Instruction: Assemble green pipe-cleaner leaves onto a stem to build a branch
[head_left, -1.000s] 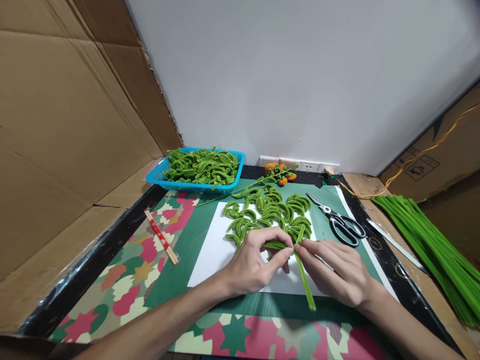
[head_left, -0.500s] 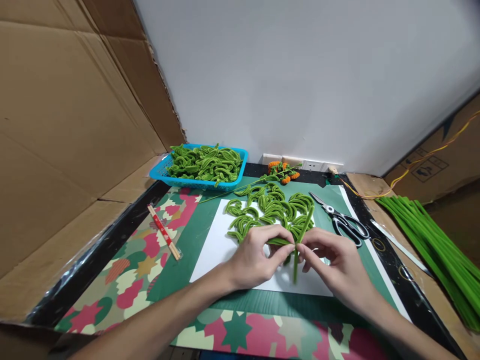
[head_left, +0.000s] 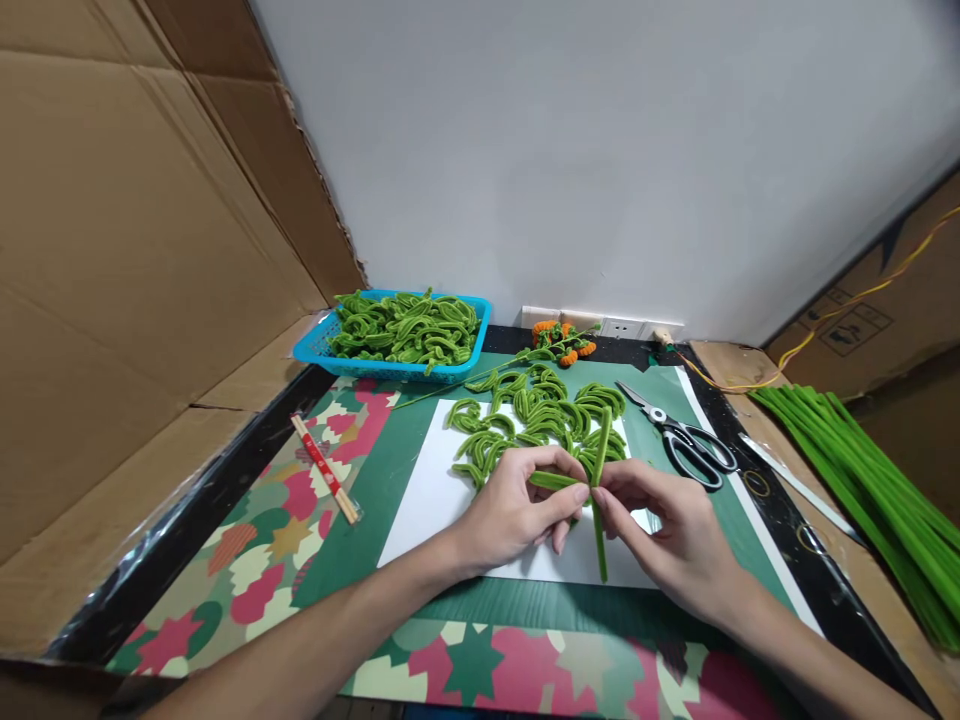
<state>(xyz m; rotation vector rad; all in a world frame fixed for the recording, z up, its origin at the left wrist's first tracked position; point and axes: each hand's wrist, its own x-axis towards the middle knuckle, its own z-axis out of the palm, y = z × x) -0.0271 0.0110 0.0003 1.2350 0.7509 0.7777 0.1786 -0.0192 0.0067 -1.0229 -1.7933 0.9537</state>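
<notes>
Above the white sheet (head_left: 420, 520), my left hand (head_left: 517, 510) pinches a green pipe cleaner (head_left: 553, 481) between thumb and forefinger. Fingertips nearly meeting it, my right hand (head_left: 667, 525) is closed at the middle of another green pipe cleaner piece (head_left: 602, 445), which stands upright and crosses the first one. Where the two pieces join is partly covered by fingers. Just beyond the hands lie several curved, bundled green pipe cleaner pieces (head_left: 544, 420).
A blue basket (head_left: 300, 345) heaped with green pieces stands back left, by an orange-and-green pipe cleaner flower stem (head_left: 566, 340). Scissors (head_left: 686, 445) and long green pipe cleaners (head_left: 862, 500) lie right. Wrapped chopsticks (head_left: 326, 468) lie left. Cardboard (head_left: 150, 250) walls the left side.
The upright pipe cleaner has turned: its top has swung left and its lower end right. Both hands stay at nearly the same place.
</notes>
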